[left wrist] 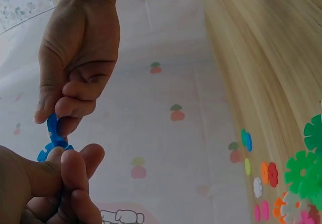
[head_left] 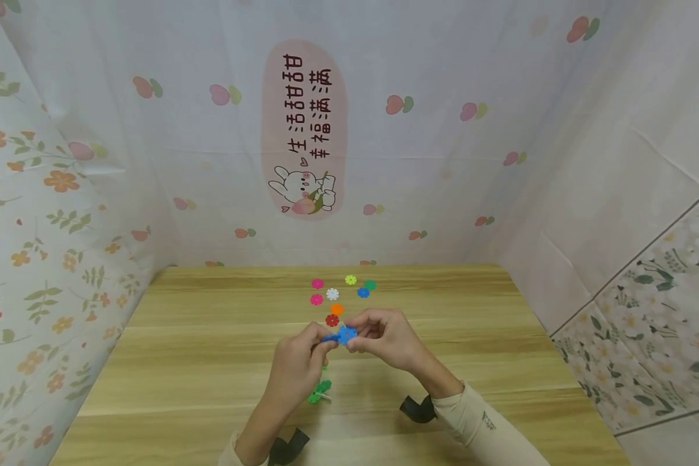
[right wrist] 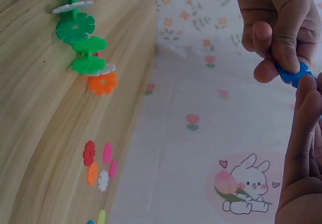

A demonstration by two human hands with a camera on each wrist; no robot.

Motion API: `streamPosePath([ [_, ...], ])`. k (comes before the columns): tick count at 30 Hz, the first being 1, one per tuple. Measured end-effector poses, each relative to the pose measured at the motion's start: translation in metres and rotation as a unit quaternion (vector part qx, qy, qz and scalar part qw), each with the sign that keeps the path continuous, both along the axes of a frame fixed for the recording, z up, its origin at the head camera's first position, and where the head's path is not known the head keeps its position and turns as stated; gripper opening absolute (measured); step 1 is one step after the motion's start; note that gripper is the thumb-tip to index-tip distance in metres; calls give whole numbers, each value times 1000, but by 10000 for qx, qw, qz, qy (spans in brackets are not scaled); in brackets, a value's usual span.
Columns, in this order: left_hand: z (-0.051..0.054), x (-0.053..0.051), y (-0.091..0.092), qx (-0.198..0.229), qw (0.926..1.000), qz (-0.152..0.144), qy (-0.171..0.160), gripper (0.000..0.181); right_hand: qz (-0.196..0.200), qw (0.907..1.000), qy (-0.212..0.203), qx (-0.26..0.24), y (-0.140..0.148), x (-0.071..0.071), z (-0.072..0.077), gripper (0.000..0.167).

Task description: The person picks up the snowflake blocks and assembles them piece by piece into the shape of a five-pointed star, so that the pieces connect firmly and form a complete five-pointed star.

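Observation:
Above the table, my left hand [head_left: 296,362] pinches one blue notched disc [left wrist: 45,153] between thumb and fingers. Another blue notched disc [head_left: 347,334] is pinched at its edge by my right hand [head_left: 389,338]. The two discs meet at an angle, edge against edge; fingers hide how deeply they are slotted together. Below the left hand stands a joined cluster of notched discs [right wrist: 75,27], with green, white and orange pieces, partly hidden by that hand in the head view.
Loose notched discs lie on the wooden table [head_left: 210,362] beyond the hands: red [head_left: 332,320], orange [head_left: 337,309], white [head_left: 332,294], yellow [head_left: 351,279], green [head_left: 371,285], blue [head_left: 364,292] and two pink ones [head_left: 317,299]. Patterned curtains [head_left: 443,162] enclose the table's back and sides.

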State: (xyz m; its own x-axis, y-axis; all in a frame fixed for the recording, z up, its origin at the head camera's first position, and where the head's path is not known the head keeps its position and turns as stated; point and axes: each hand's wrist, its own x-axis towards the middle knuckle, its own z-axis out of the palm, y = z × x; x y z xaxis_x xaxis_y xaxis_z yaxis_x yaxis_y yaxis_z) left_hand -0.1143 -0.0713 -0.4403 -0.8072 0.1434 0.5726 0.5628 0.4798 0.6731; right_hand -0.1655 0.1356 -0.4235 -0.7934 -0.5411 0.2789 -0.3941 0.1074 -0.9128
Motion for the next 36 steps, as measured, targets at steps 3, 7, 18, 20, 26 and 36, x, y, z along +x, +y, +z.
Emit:
streamPosePath([
  [3,0,1,1,-23,10000,-15,28,17,-36,9999,67,139,1,0,-1,25],
  [7,0,1,0,-141,9998,-60,106,17,-61,9998,21,176,1,1,-3,25],
  [18,-5,0,-4,50,9996,-63,-278,16,34,9997,-37,250,-4,-4,-9,27],
  [20,-6,0,-5,247,9986,-76,-460,14,125,9996,-81,234,-3,-9,-9,29],
  [26,-6,0,-9,870,9914,98,-973,11,-384,9973,-586,-233,9,-43,-21,37],
  [36,-5,6,-10,1061,9872,133,-1182,11,-2198,9551,-1935,-442,34,-118,-48,46],
])
